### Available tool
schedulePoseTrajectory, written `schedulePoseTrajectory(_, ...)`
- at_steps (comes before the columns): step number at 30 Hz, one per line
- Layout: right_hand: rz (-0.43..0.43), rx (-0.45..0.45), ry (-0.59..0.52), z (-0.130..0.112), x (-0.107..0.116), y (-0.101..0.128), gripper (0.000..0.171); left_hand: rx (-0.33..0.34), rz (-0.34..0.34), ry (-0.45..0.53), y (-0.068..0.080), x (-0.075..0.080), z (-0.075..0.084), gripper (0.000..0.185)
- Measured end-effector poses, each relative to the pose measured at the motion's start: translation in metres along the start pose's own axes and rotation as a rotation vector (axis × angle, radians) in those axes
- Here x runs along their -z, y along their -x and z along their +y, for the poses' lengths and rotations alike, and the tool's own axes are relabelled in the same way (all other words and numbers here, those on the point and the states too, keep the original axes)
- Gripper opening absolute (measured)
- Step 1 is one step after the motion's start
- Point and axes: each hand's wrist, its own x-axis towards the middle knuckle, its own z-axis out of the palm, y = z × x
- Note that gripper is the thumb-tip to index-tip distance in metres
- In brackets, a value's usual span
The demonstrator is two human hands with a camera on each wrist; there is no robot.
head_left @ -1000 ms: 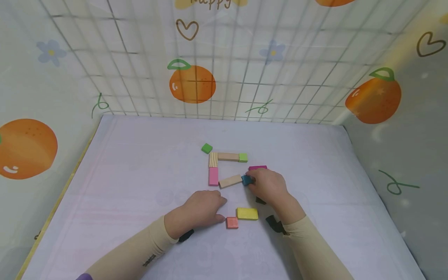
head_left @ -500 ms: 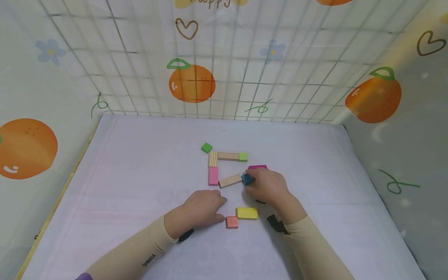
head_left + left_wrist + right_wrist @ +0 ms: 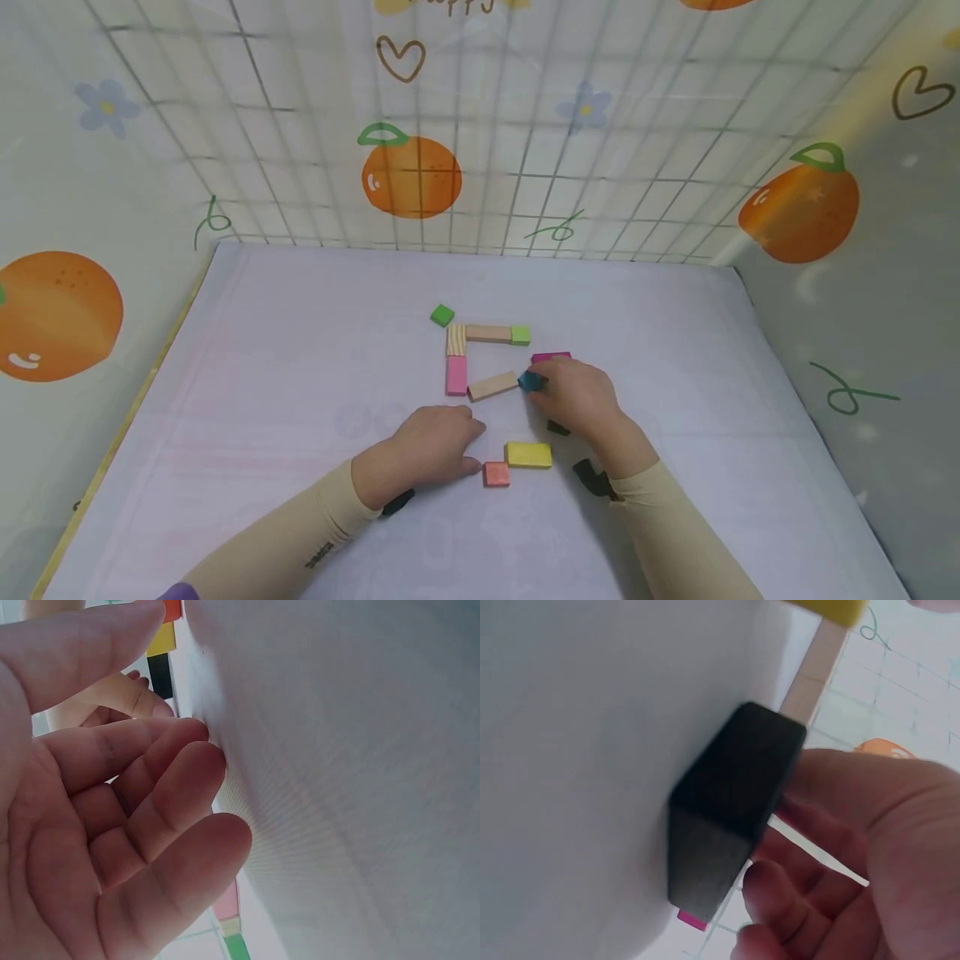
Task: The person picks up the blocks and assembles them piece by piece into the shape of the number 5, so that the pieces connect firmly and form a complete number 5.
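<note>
In the head view my right hand (image 3: 577,396) pinches a small blue block (image 3: 529,381) at the right end of a slanting plain wooden block (image 3: 492,386). A black block (image 3: 731,787) stands beside that hand in the right wrist view, where the blue one is hidden. My left hand (image 3: 431,446) rests on the table with loosely bent fingers and holds nothing. Close to its thumb lies a coral block (image 3: 496,474), with a yellow block (image 3: 528,455) touching or nearly touching it. The pink block (image 3: 456,376) lies just beyond the left fingers.
Above the pink block a striped wooden block (image 3: 457,340), a tan block (image 3: 488,334) and a light green block (image 3: 521,336) form a corner. A green block (image 3: 442,315) lies behind them, and a magenta block (image 3: 551,357) beyond my right hand. Patterned curtains border the white table (image 3: 315,333).
The blue block has turned slightly between my right fingers, which have shifted a little. My left hand and the other blocks stay where they were.
</note>
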Motion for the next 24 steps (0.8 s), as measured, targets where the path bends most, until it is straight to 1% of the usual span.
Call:
schedulePoseTrajectory(6, 0.010, 0.015, 0.020, -0.0003, 0.0008, -0.0009, 0.040, -0.004, 0.001, -0.003, -0.0003, -0.0011, -0.0012, 0.046)
schedulePoseTrajectory(14, -0.014, 0.046, 0.059, -0.0013, 0.0040, -0.0031, 0.040, 0.004, -0.010, -0.012, -0.0007, 0.0003, -0.0006, 0.048)
schedulePoseTrajectory(20, -0.004, 0.069, 0.063, -0.0025, 0.0046, -0.0035, 0.039, 0.009, -0.013, -0.015, -0.0010, -0.0006, -0.0003, 0.048)
schedulePoseTrajectory(24, 0.004, 0.068, 0.064, -0.0032, 0.0043, -0.0043, 0.039, 0.009, -0.010, -0.017, -0.0005, -0.0007, -0.0005, 0.047)
